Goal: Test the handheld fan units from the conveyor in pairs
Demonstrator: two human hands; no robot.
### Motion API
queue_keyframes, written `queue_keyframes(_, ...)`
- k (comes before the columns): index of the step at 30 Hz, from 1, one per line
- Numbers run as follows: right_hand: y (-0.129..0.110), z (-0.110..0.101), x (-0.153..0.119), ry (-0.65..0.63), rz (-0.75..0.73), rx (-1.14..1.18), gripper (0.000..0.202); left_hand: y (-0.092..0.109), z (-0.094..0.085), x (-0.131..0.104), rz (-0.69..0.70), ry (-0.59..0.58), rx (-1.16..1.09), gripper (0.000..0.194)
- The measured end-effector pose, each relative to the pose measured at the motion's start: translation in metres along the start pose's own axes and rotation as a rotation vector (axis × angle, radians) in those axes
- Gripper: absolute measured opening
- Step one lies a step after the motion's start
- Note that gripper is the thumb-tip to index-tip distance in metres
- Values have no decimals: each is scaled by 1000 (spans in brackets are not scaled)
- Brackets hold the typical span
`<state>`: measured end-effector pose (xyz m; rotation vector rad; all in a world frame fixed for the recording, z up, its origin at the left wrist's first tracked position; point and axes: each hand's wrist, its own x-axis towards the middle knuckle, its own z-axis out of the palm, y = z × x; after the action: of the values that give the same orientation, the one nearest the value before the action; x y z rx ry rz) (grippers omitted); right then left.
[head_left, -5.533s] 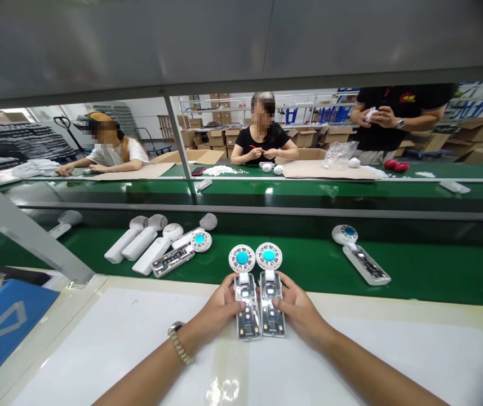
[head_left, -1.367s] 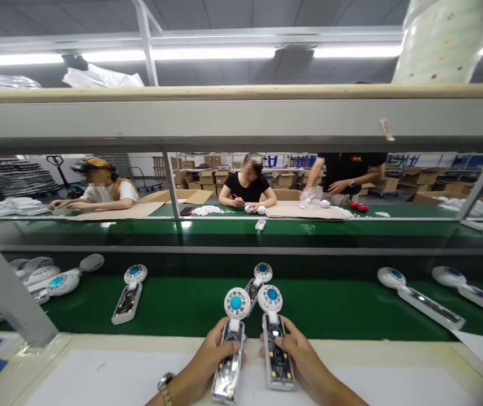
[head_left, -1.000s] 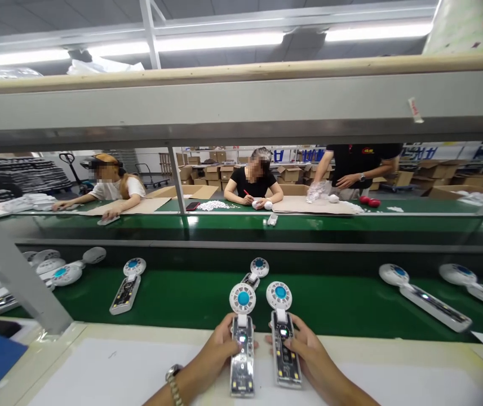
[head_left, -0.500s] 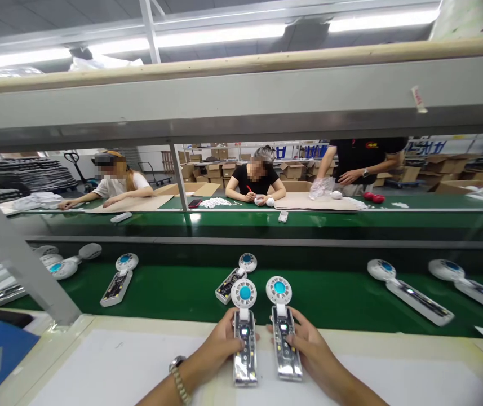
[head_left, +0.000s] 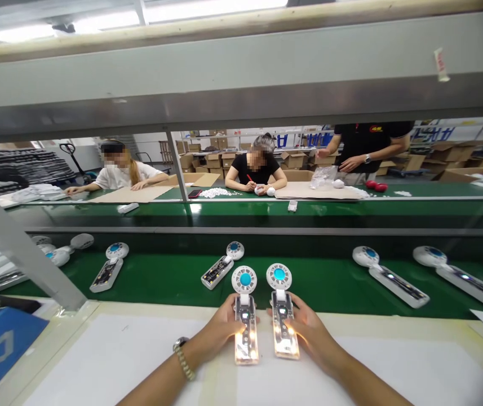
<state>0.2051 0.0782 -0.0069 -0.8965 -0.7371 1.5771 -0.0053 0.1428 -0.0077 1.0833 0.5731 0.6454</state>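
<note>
My left hand (head_left: 225, 327) is closed round a device (head_left: 246, 344) with a clear-fronted body and a round white head with a blue centre. A matching device (head_left: 284, 341) is in my right hand (head_left: 304, 329). Both stand nearly upright side by side, a little apart, with each thumb on the front. Warm yellow lights glow inside both bodies, and a white light shows near the top of each. Just behind them, a similar unit (head_left: 218, 273) lies on the green belt (head_left: 148, 276).
More units lie on the belt at left (head_left: 106, 274) and right (head_left: 399, 286). A slanted grey post (head_left: 25, 242) and a blue folder (head_left: 7, 349) are at the left. A shelf beam (head_left: 241, 84) crosses above. Three people are beyond the belt.
The yellow lights in both held devices have come on. The units on the belt have shifted left. The view has tilted down slightly.
</note>
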Motion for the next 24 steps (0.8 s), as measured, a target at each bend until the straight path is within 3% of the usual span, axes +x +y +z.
queue_keyframes(24, -1, 0, 1, -4, -17, -47, 62, 13, 15, -4, -50, 44, 7, 45)
